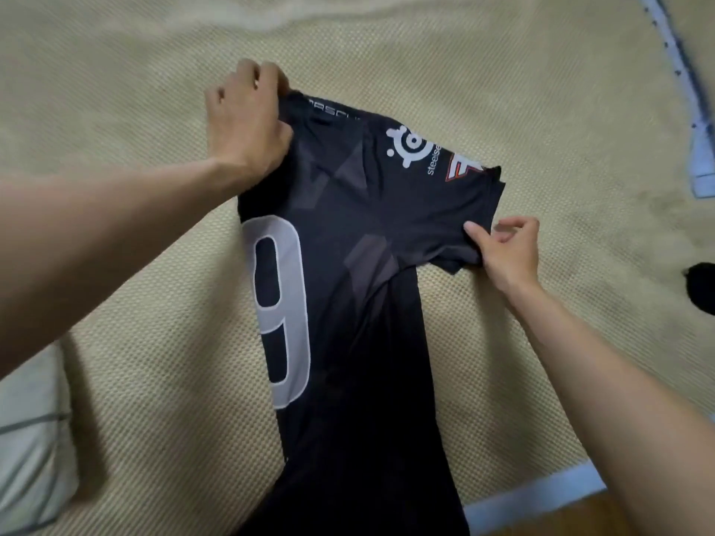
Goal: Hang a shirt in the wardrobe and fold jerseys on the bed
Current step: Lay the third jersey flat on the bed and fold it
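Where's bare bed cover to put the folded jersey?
Free: bed cover beyond the jersey, and the stretch between it and the pillow. Crowded: near the right hand, with the dark item close by.

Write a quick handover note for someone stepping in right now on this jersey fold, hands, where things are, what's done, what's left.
Left hand grips the black jersey at its far shoulder edge.
Right hand pinches the sleeve on the right.
The jersey lies on the tan bed cover, apparently folded lengthwise, big white 9 showing.
Left: tuck the sleeve in, fold the length up.
No wardrobe, hanging shirt or other jerseys in view.
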